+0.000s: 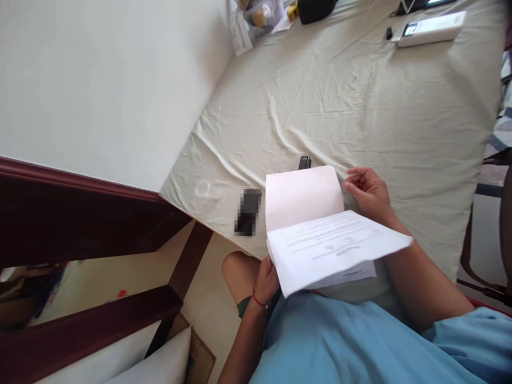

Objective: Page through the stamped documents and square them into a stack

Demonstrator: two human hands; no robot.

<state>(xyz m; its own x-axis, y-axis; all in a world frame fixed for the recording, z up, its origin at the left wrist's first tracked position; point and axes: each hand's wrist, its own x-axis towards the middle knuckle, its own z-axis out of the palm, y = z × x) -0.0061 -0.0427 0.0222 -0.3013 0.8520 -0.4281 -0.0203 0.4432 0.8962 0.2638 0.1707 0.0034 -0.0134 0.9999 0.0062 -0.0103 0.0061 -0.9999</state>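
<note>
A bundle of printed papers [332, 242] lies turned open in front of me, over the near edge of the cloth-covered table. Its far sheet [304, 197] shows a blank side, while the near sheet carries text and small drawings and lifts at its right corner. My left hand [267, 281] grips the bundle's left edge, fingers partly hidden beneath it. Just right of the blank sheet, my right hand [370, 194] hovers with thumb and fingers apart and loosely bent, holding nothing. A small black object [304, 162], perhaps a stapler, pokes out behind the papers.
A blurred-out dark rectangular object [248, 212] lies left of the papers, with a clear plastic cup or lid [202, 188] farther left. A white device [432, 29] with a cable sits at the far right. A plastic container [264, 13] stands by the wall [100, 80].
</note>
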